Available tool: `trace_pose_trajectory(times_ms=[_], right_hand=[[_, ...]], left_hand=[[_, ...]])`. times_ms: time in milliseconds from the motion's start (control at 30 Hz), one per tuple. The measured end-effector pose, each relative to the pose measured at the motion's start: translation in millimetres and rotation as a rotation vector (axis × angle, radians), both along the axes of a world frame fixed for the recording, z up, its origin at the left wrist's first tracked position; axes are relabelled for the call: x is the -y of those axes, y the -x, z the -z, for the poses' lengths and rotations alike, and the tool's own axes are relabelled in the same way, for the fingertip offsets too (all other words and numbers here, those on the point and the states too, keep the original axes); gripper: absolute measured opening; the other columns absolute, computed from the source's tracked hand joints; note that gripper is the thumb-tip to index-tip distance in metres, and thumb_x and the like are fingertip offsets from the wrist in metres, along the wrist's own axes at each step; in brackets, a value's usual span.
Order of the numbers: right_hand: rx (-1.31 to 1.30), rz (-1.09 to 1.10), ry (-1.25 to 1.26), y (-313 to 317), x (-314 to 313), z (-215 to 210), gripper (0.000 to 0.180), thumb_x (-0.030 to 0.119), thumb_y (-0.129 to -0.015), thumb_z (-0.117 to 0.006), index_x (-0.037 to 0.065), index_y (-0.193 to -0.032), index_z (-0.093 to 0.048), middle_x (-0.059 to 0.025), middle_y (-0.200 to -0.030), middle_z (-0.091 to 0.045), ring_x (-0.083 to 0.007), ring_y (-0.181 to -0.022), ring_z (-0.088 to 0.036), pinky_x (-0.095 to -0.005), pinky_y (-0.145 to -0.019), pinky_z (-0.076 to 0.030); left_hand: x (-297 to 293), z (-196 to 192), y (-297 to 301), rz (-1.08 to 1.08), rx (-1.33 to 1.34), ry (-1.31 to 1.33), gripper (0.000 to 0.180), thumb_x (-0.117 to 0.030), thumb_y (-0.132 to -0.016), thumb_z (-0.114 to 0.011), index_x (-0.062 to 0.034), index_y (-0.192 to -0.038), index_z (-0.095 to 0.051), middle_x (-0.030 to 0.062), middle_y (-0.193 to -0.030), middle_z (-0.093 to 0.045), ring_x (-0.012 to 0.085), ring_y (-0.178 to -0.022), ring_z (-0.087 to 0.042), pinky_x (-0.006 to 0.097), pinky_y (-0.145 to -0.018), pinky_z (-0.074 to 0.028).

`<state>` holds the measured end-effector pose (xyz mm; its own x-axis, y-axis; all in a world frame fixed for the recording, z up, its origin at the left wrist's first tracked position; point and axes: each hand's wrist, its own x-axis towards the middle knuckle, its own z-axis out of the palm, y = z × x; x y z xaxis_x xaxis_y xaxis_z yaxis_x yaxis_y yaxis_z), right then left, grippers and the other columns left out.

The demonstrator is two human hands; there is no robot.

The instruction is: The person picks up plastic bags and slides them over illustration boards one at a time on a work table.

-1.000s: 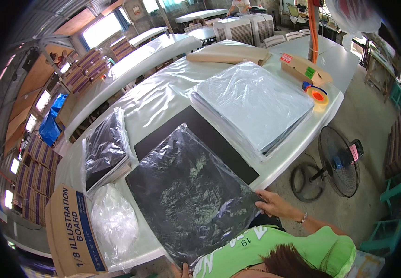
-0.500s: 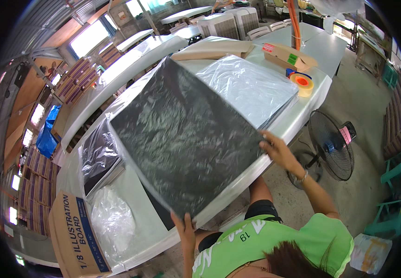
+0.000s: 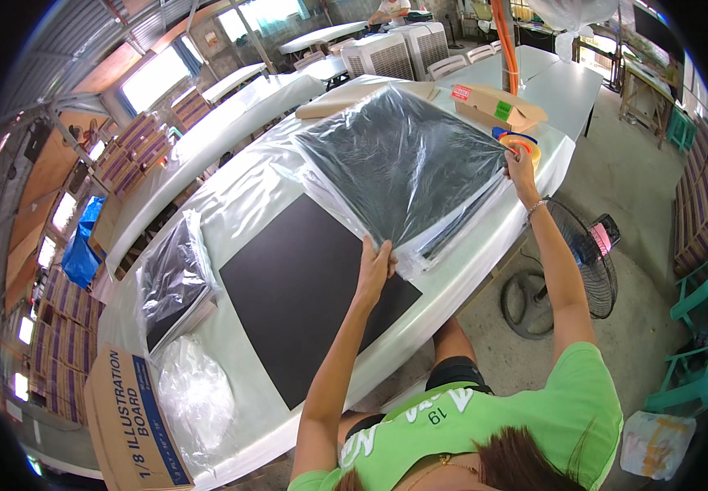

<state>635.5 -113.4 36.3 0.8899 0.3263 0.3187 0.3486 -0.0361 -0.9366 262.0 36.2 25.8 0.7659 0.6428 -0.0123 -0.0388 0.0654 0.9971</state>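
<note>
Carefully, a person in a green shirt holds a plastic-covered black sheet (image 3: 411, 159) by two corners above the center of the frame, over a bagged stack (image 3: 440, 237) on a long, pale-covered bench (image 3: 243, 352). The left hand (image 3: 377, 260) is closed on the sheet's lower corner, fingers on the plastic; the right hand (image 3: 520, 170) pinches the corner at right, just beside a roll of yellow tape (image 3: 533, 150). Whether the sheet touches the stack all over cannot be told.

A bare black board (image 3: 288, 286) lies flat at center, partly behind the left forearm. To its left sits a smaller bagged black stack (image 3: 172, 270), with a bundle of clear plastic (image 3: 194, 393) below it and a printed cardboard box (image 3: 129, 425) at lower left. An open brown carton (image 3: 493, 106) rests at upper right of center, near brown paper (image 3: 350, 101). A black fan (image 3: 579, 254) stands on the floor at right; green stools (image 3: 692, 380) line the right edge.
</note>
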Motion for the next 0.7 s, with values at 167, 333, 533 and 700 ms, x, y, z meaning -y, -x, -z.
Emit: trace_pose_trajectory(times_ms=[167,333,533,700], right_hand=[[0.255,0.207,0.416,-18,-16,65,0.068,0.032,-0.085,-0.061,0.002,-0.138,-0.032,-0.0305,-0.124,-0.048,-0.0391,-0.117,-0.044,-0.0438,-0.1,-0.031],[0.2,0.239,0.529,-9,-32,96,0.073,0.043,-0.09,-0.05,0.004,-0.144,-0.022,-0.0375,-0.139,-0.027,-0.0452,-0.135,-0.02,-0.0454,-0.11,-0.015],[0.237,0.393,0.693,-18,-39,94,0.072,0.052,-0.092,-0.037,0.009,-0.147,-0.017,-0.0349,-0.146,-0.013,-0.0462,-0.137,-0.013,-0.0501,-0.111,-0.011],[0.286,0.396,0.368,10,-66,102,0.062,0.044,-0.095,-0.038,0.007,-0.143,-0.027,-0.0292,-0.146,-0.022,-0.0446,-0.134,-0.021,-0.0484,-0.111,-0.017]], left_hand=[[18,18,-36,-0.029,-0.088,-0.045,0.077,-0.02,-0.093,-0.055,0.0109,-0.139,-0.001,0.0032,-0.064,-0.053,0.0077,-0.044,-0.043,0.023,-0.038,-0.034],[24,28,-44,-0.008,-0.31,-0.274,0.085,-0.026,-0.09,-0.057,0.0173,-0.137,-0.001,0.0044,-0.061,-0.055,0.0101,-0.048,-0.048,0.024,-0.044,-0.039],[22,18,-42,0.121,-0.446,-0.462,0.086,-0.033,-0.089,-0.056,0.0145,-0.14,-0.006,0.008,-0.065,-0.059,0.0156,-0.059,-0.056,0.027,-0.058,-0.044],[20,-6,34,0.072,-0.311,-0.412,0.07,-0.022,-0.091,-0.056,-0.001,-0.145,-0.018,0.0035,-0.067,-0.058,0.0081,-0.06,-0.05,0.024,-0.057,-0.042]])
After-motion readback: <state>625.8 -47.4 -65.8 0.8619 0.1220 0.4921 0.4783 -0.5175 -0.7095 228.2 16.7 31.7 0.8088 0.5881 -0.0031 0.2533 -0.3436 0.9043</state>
